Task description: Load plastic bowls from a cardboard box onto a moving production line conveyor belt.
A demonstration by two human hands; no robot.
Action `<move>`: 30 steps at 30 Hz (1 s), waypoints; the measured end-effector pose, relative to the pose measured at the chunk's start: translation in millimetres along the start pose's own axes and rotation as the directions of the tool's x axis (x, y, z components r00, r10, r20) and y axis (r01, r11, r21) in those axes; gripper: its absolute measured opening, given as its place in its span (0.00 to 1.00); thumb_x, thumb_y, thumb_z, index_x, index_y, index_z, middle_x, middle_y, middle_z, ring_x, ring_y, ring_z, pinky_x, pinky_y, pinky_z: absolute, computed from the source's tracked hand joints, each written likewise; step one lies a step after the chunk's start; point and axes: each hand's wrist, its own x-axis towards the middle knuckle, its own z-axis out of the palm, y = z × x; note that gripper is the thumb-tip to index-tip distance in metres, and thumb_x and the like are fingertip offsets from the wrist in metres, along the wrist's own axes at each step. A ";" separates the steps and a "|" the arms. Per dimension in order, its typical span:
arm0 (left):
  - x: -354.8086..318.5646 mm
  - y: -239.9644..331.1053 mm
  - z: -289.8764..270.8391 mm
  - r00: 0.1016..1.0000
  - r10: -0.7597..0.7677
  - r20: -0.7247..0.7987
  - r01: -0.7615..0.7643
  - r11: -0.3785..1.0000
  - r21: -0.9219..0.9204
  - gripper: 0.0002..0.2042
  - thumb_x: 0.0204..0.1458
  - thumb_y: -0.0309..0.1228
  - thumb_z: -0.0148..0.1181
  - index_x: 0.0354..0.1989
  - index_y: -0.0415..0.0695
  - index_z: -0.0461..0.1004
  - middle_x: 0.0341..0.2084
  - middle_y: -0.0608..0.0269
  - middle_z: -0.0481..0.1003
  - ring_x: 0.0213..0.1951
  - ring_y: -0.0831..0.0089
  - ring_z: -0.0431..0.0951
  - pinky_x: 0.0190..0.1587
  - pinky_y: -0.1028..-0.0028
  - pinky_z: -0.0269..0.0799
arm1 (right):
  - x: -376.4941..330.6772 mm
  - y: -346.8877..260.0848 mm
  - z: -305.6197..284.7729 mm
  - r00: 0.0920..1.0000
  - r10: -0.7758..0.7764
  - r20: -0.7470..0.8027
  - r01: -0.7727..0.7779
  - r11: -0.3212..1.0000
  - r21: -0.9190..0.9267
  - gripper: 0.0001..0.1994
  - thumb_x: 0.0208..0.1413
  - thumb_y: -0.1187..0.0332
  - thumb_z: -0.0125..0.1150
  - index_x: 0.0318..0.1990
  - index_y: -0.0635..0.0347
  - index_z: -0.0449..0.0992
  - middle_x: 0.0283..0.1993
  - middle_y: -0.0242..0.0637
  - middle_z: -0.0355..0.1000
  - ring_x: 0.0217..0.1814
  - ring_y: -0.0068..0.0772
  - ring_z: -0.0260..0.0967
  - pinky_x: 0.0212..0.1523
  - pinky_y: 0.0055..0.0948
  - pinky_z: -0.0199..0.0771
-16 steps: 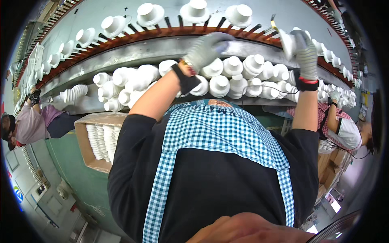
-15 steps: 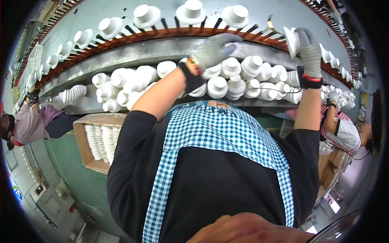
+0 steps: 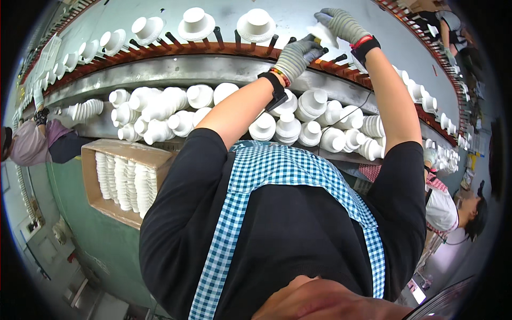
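Observation:
Both my hands are raised to a brown rail of dark pegs that carries white ceramic cup-like pieces. My left hand, in a grey glove with a black wrist strap, and my right hand, in a grey glove with a red cuff, meet over a small white ceramic piece. Both hands close on that piece just above the pegs. Most of the piece is hidden by the fingers.
Under the rail a metal shelf holds several stacked white cups. A cardboard box of stacked white dishes stands lower left. One person works at the far left, another at the right.
My hands were apart, the right one holding a white piece out to the right. Now both have come together over the piece at the pegs.

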 end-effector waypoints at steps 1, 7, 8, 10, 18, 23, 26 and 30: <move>-1.9 -4.2 -4.3 0.997 0.005 -0.072 -0.005 1.000 0.002 0.12 0.53 0.37 0.57 0.40 0.44 0.78 0.39 0.52 0.78 0.40 0.55 0.77 0.45 0.64 0.71 | -2.2 -9.0 3.9 0.999 0.029 0.025 -0.026 0.993 -0.112 0.23 0.58 0.50 0.50 0.47 0.62 0.76 0.42 0.50 0.76 0.43 0.47 0.74 0.47 0.37 0.71; -10.4 -30.3 -15.6 0.929 -0.040 -0.368 0.063 0.997 0.051 0.12 0.52 0.37 0.60 0.39 0.42 0.78 0.31 0.49 0.79 0.33 0.55 0.79 0.37 0.67 0.72 | -22.5 -78.7 35.7 0.954 -0.246 -0.169 0.184 0.931 -0.316 0.13 0.56 0.60 0.51 0.38 0.62 0.73 0.30 0.49 0.72 0.29 0.54 0.70 0.33 0.46 0.71; -10.3 -33.5 -23.0 0.934 -0.019 -0.357 0.018 1.000 -0.005 0.12 0.52 0.37 0.60 0.38 0.42 0.79 0.30 0.51 0.79 0.32 0.58 0.79 0.37 0.67 0.72 | -19.6 -90.4 38.3 0.923 -0.348 -0.166 0.244 0.861 -0.447 0.13 0.57 0.60 0.50 0.35 0.61 0.73 0.28 0.50 0.72 0.27 0.55 0.70 0.32 0.46 0.71; -9.6 -37.4 -38.3 0.931 -0.083 -0.354 0.165 0.964 0.209 0.11 0.51 0.37 0.59 0.33 0.41 0.79 0.29 0.51 0.79 0.34 0.52 0.78 0.38 0.64 0.73 | -19.2 -105.1 38.8 0.956 -0.268 -0.119 0.202 0.895 -0.397 0.13 0.58 0.60 0.48 0.33 0.62 0.72 0.28 0.54 0.73 0.30 0.56 0.72 0.33 0.50 0.70; -35.2 -53.0 -84.6 0.927 -0.157 -0.341 0.106 0.981 -0.161 0.22 0.50 0.29 0.64 0.54 0.40 0.67 0.44 0.54 0.77 0.45 0.66 0.77 0.49 0.70 0.71 | 15.5 -151.8 94.5 0.927 -0.257 -0.272 0.146 0.918 -0.369 0.08 0.56 0.66 0.50 0.33 0.60 0.72 0.32 0.53 0.72 0.32 0.53 0.71 0.34 0.47 0.72; -74.6 -58.2 -119.9 0.912 -0.304 -0.277 0.249 0.944 -0.217 0.27 0.52 0.27 0.58 0.61 0.32 0.59 0.52 0.51 0.73 0.51 0.67 0.73 0.54 0.73 0.67 | 45.5 -174.4 110.7 0.925 -0.287 -0.250 0.102 0.820 -0.564 0.11 0.56 0.67 0.49 0.31 0.63 0.76 0.32 0.52 0.73 0.32 0.52 0.71 0.36 0.46 0.73; -107.6 -45.7 -156.4 0.920 -0.275 -0.279 0.154 0.909 -0.387 0.24 0.53 0.27 0.57 0.58 0.32 0.61 0.48 0.50 0.75 0.51 0.65 0.74 0.54 0.73 0.69 | 41.5 -194.3 110.0 0.916 -0.275 -0.292 0.121 0.883 -0.454 0.12 0.55 0.63 0.51 0.34 0.63 0.75 0.33 0.55 0.73 0.36 0.55 0.71 0.39 0.47 0.73; -201.5 -38.6 -260.7 0.871 -0.047 -0.490 0.101 0.991 0.083 0.14 0.54 0.34 0.55 0.45 0.38 0.73 0.40 0.50 0.77 0.44 0.59 0.77 0.48 0.67 0.70 | 20.3 -237.5 117.1 0.958 -0.187 -0.216 -0.020 0.709 -0.705 0.27 0.56 0.50 0.55 0.61 0.46 0.61 0.54 0.48 0.66 0.44 0.59 0.72 0.49 0.50 0.72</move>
